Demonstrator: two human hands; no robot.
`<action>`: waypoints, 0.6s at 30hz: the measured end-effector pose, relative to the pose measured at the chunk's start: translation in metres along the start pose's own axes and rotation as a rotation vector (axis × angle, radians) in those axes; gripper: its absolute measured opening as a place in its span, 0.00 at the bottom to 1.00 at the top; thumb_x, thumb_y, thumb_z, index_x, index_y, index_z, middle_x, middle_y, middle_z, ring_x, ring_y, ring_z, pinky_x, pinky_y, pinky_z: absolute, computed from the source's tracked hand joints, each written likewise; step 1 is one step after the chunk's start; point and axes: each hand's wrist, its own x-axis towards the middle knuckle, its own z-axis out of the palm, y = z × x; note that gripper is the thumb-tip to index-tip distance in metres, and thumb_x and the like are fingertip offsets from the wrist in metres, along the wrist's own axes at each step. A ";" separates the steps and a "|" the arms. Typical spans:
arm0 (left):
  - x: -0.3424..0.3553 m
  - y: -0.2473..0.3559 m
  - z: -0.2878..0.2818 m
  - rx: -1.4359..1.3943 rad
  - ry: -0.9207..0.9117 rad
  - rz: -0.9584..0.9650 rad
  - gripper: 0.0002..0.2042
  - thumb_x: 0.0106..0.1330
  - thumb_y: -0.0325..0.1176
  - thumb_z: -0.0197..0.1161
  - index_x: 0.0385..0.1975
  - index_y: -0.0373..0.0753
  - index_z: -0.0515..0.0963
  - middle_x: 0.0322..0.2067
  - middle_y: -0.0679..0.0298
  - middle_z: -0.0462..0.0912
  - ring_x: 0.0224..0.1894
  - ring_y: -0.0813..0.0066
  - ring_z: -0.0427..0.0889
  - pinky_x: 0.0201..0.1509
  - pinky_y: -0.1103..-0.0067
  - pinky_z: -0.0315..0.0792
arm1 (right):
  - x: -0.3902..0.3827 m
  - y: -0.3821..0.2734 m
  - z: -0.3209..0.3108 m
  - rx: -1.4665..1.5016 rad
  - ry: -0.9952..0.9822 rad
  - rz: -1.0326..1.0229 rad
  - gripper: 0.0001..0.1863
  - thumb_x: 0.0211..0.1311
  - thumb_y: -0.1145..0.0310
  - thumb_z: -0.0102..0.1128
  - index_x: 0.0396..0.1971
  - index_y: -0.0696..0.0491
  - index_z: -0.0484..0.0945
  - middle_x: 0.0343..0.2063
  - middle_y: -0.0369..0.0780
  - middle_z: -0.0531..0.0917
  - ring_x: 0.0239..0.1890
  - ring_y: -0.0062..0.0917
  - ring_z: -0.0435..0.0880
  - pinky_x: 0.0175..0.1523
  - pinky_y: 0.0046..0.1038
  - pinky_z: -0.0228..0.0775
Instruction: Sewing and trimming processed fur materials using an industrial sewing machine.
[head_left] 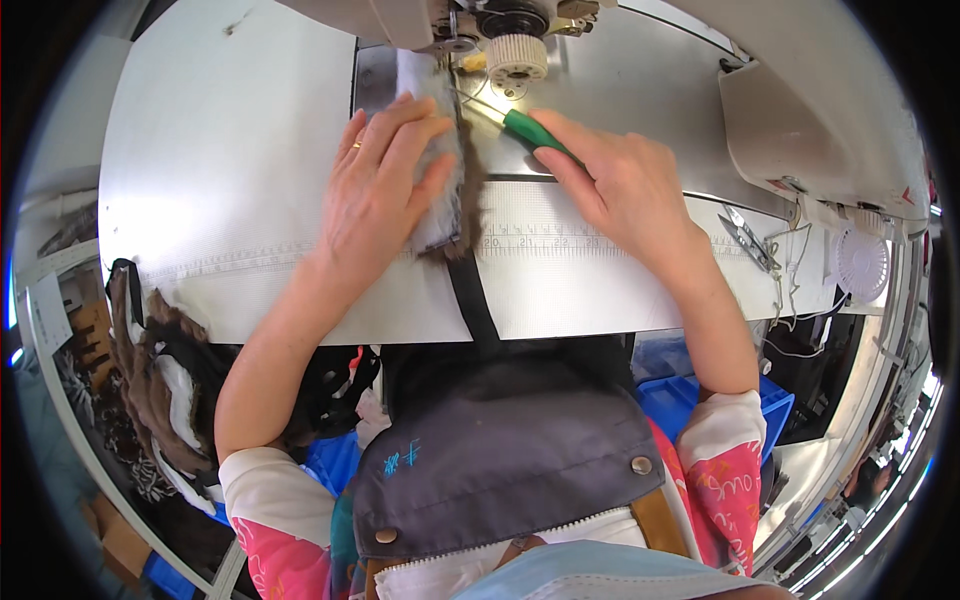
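A strip of fur point(470, 185), pale on its flat side and brown along its right edge, lies under the sewing machine head point(515, 58). My left hand point(378, 185) rests on it with fingers stretched out and thumb spread, pressing it to the table. In my right hand point(625, 180) is an awl point(538, 132) with a green handle. Its thin metal shaft points left at the fur's edge near the machine's presser area; the exact tip contact is hard to make out. A black strap point(472, 300) runs from the fur's near end over the table edge.
Thread snips point(748, 240) and loose white cord lie at the right of the white table point(220, 200), near a round white slotted disc point(862, 262). Fur pieces point(165, 390) hang at the lower left. A blue bin point(775, 405) stands below the right side.
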 end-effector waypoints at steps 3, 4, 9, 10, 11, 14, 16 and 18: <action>0.003 -0.003 0.001 0.097 0.025 0.043 0.13 0.56 0.26 0.63 0.42 0.38 0.77 0.44 0.60 0.77 0.47 0.62 0.76 0.56 0.65 0.65 | -0.017 -0.017 -0.014 0.128 -0.107 0.162 0.15 0.61 0.66 0.54 0.48 0.52 0.75 0.17 0.42 0.78 0.17 0.31 0.77 0.24 0.28 0.66; 0.003 -0.003 0.001 0.097 0.036 0.076 0.12 0.56 0.26 0.63 0.41 0.39 0.78 0.43 0.62 0.77 0.46 0.64 0.77 0.55 0.65 0.65 | -0.026 -0.026 -0.016 0.260 -0.142 0.270 0.15 0.62 0.66 0.53 0.48 0.53 0.75 0.16 0.42 0.78 0.17 0.29 0.77 0.24 0.27 0.66; 0.001 0.001 -0.004 -0.070 0.072 0.099 0.07 0.54 0.25 0.64 0.33 0.39 0.81 0.37 0.67 0.80 0.34 0.69 0.77 0.51 0.65 0.67 | -0.053 -0.059 -0.004 0.512 -0.057 0.398 0.15 0.61 0.66 0.53 0.46 0.55 0.70 0.13 0.44 0.76 0.17 0.41 0.77 0.24 0.38 0.67; -0.001 0.003 -0.006 -0.112 0.048 0.030 0.07 0.54 0.26 0.64 0.34 0.39 0.81 0.37 0.67 0.80 0.34 0.70 0.77 0.52 0.65 0.66 | -0.057 -0.062 -0.003 0.563 -0.071 0.418 0.15 0.61 0.66 0.53 0.46 0.55 0.70 0.13 0.44 0.76 0.17 0.41 0.77 0.24 0.38 0.67; -0.002 0.004 -0.008 -0.151 0.029 -0.036 0.08 0.55 0.26 0.64 0.34 0.39 0.81 0.37 0.67 0.81 0.33 0.70 0.78 0.53 0.65 0.66 | -0.060 -0.065 -0.002 0.611 -0.082 0.435 0.15 0.60 0.67 0.54 0.45 0.55 0.70 0.14 0.44 0.76 0.18 0.41 0.77 0.24 0.37 0.67; -0.007 0.007 -0.013 -0.168 -0.003 -0.128 0.09 0.56 0.27 0.63 0.37 0.41 0.82 0.39 0.67 0.82 0.35 0.73 0.79 0.58 0.64 0.62 | -0.068 -0.075 0.001 0.643 0.081 0.390 0.14 0.56 0.70 0.57 0.43 0.54 0.71 0.19 0.42 0.78 0.20 0.36 0.79 0.25 0.34 0.67; -0.008 0.007 -0.014 -0.176 -0.016 -0.163 0.09 0.58 0.27 0.62 0.38 0.42 0.82 0.41 0.68 0.82 0.37 0.75 0.80 0.62 0.62 0.57 | -0.072 -0.083 0.006 0.562 0.127 0.283 0.13 0.52 0.71 0.60 0.38 0.53 0.71 0.20 0.39 0.78 0.20 0.32 0.78 0.25 0.30 0.65; -0.010 0.005 -0.015 -0.217 -0.035 -0.213 0.08 0.59 0.28 0.61 0.38 0.43 0.82 0.42 0.69 0.82 0.39 0.77 0.80 0.65 0.61 0.51 | -0.074 -0.088 0.014 0.416 0.107 0.175 0.12 0.48 0.71 0.61 0.33 0.53 0.71 0.20 0.37 0.76 0.20 0.29 0.77 0.26 0.28 0.63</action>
